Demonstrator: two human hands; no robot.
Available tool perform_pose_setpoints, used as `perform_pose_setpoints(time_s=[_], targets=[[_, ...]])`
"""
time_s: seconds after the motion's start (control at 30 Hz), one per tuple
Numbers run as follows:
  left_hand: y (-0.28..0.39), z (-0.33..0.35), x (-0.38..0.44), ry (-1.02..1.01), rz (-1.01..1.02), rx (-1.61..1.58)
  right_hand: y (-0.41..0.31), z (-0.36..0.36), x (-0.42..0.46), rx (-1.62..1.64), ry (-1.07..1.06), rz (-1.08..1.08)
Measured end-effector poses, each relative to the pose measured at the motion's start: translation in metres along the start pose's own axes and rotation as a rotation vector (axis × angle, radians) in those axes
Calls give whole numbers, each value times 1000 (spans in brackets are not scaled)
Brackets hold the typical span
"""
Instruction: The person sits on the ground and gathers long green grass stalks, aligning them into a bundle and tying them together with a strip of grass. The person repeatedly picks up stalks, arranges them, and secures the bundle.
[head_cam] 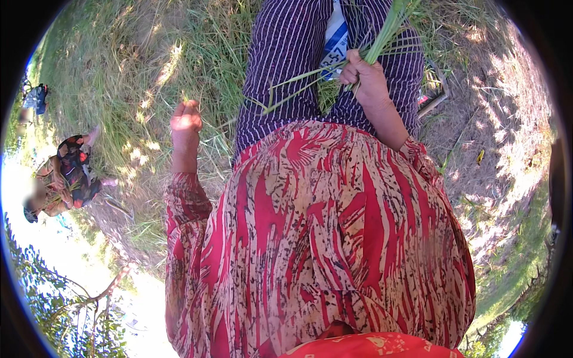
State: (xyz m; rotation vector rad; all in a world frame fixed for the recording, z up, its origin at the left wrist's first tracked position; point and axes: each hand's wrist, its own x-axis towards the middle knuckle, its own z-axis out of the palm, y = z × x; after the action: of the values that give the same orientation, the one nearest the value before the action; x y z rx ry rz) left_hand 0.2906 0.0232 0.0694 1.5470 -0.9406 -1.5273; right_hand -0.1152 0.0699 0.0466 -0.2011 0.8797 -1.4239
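Note:
My right hand (365, 80) is closed around a bunch of long green grass stems (384, 38) over my right thigh. Several loose stalks (291, 91) stick out of that fist and trail left across my lap. My left hand (186, 117) is raised over the grass beside my left thigh, its fingers curled and sunlit. A tiny yellowish-green bit shows at its fingertips; whether they grip it is unclear. Between my legs, clad in dark striped trousers (282, 58), lies a white-and-blue sack (335, 42) bearing print, partly covered by the legs and stalks.
A bent, thin tool or stick (436, 103) lies by my right thigh, partly hidden. Tall grass (215, 58) grows at the left; dry ground (483, 121) spreads at the right. Another person (74, 174) sits at far left near a curved object (118, 208). Branches (103, 293) hang lower left.

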Motion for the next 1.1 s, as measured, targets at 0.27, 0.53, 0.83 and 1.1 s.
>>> perform_pose_setpoints(time_s=[0.27, 0.53, 0.83, 1.1], targets=[[-80, -77, 15, 163, 557, 1501, -16, -9, 0, 89, -86, -48], [58, 126, -58, -709, 319, 493, -19, -13, 2, 112, -117, -65], [49, 117, -52, -753, 437, 742, -14, -12, 0, 152, -41, -60], [41, 41, -51, 48, 677, 1427, -18, -5, 1, 129, -1, -73]])
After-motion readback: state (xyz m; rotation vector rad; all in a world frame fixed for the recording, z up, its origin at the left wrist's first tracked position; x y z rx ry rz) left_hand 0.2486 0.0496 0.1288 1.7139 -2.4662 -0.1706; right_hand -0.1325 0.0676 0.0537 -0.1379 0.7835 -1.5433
